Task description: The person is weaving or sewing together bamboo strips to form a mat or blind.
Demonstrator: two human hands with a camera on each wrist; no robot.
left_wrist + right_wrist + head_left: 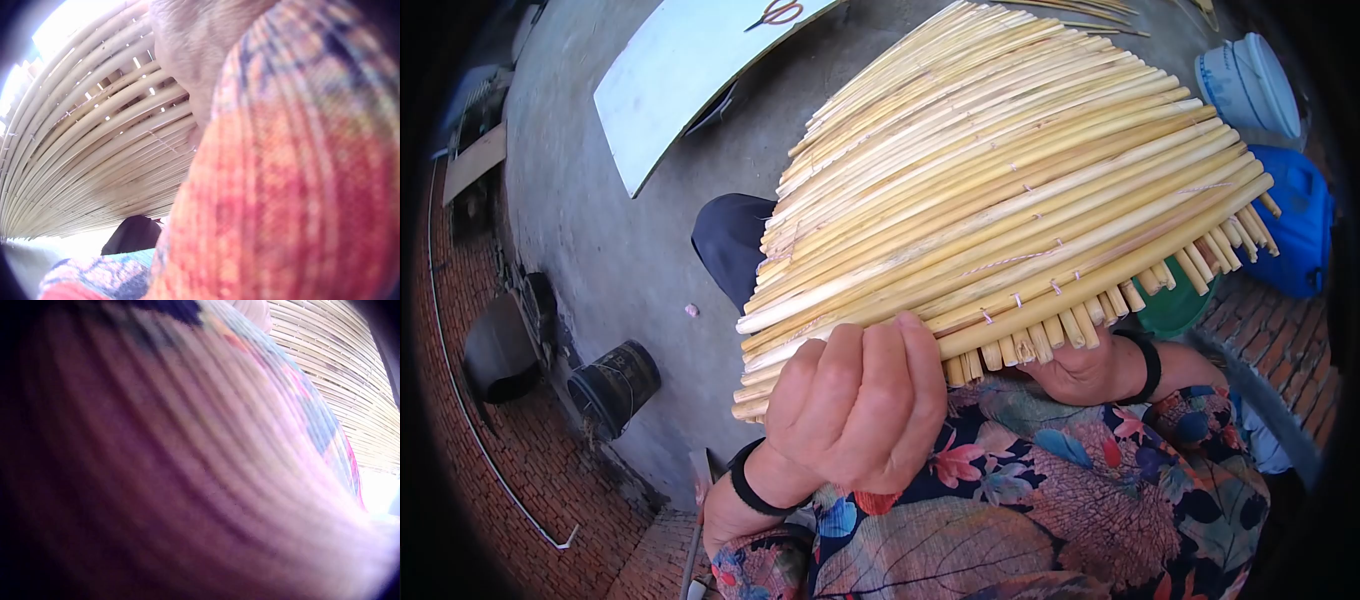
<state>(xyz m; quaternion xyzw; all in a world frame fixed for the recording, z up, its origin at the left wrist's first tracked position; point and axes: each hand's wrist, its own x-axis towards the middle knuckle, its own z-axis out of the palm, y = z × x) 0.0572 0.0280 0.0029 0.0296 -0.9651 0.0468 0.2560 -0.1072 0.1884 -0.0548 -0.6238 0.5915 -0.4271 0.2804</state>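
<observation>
A large mat of pale yellow reed sticks (pixel 1000 170), stitched with thin pinkish thread, fans out above the lap. At its near edge my left hand (pixel 855 405) grips the outer sticks, fingers curled over them. My right hand (pixel 1085 370) holds the mat from beneath, under the short stick ends, its fingertips hidden. In the left wrist view the mat's slats (pixel 100 144) curve beside my hand (pixel 206 50). A sleeve fills most of the right wrist view, with the mat (pixel 337 369) behind it.
Orange-handled scissors (pixel 780 12) lie on a white board (pixel 670 80) at the upper left. A black bucket (pixel 615 388) stands at left. At right are a white bucket (pixel 1248 85), a blue container (pixel 1293 225) and a green basin (pixel 1175 305). Loose sticks (pixel 1090 12) lie beyond the mat.
</observation>
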